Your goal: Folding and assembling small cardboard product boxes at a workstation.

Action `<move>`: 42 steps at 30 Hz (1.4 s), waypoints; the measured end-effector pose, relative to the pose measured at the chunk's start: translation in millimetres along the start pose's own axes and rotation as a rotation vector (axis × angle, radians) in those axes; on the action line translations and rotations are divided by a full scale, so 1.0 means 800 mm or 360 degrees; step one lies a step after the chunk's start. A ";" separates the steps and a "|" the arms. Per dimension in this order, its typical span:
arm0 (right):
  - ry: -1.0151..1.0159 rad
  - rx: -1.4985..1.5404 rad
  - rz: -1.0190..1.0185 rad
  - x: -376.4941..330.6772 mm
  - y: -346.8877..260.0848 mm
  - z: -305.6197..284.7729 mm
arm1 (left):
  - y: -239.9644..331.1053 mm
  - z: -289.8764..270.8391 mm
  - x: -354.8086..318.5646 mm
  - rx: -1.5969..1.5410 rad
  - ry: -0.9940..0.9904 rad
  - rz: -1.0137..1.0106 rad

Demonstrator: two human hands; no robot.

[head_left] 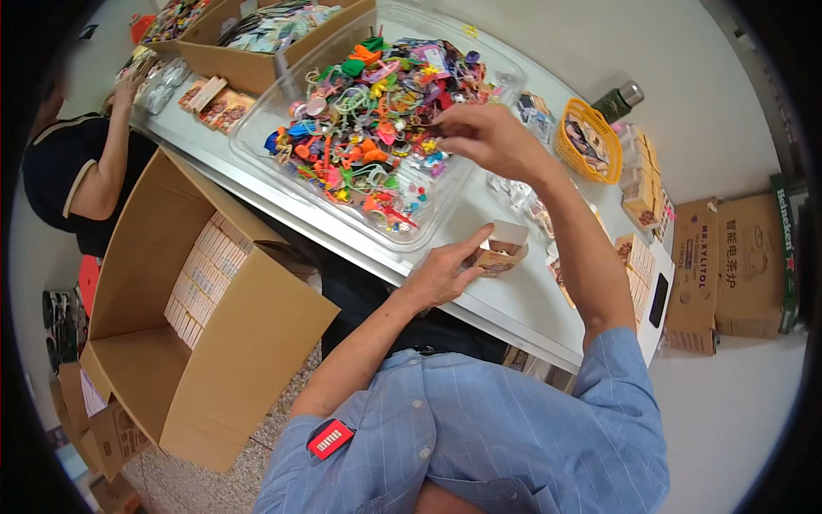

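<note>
Apparently part-filled and unclosed, the small carton [495, 263] sat in the closed grip of the left hand [438, 274] by the table [524, 301] edge, while the right hand [495, 141], its grip unclear, hung over heaped plastic trinkets [364, 150], rows of small boxes [204, 278] already lining the cardboard box [248, 368].

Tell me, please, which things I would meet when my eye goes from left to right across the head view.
Co-worker in a dark top, large open cardboard box, clear tub of colourful trinkets, left hand, small open box, yellow basket, flat black object, brown cartons, green box.
</note>
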State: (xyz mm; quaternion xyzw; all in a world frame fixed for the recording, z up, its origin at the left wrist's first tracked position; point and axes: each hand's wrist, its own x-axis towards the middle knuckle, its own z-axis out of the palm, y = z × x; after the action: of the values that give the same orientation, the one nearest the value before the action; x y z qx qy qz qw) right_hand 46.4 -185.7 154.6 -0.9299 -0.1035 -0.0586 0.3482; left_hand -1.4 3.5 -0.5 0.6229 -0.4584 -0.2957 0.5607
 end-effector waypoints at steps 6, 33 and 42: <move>0.0496 0.0278 0.0310 -0.139 -0.017 -0.015 | 0.001 0.005 0.005 0.0041 -0.0011 -0.0029; 0.0262 -0.0118 0.0207 -0.218 0.013 0.042 | -0.015 0.015 0.006 0.0027 0.0036 -0.0006; 0.0110 -0.0569 0.0025 -0.207 -0.029 0.044 | -0.014 0.015 0.004 0.0042 0.0079 -0.0016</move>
State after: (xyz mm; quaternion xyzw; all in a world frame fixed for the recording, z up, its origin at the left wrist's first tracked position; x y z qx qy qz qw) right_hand -118.5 -170.7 112.8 -0.9751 -0.0723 -0.1053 0.1811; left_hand -7.7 -5.3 -13.2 0.6398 -0.4451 -0.2770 0.5620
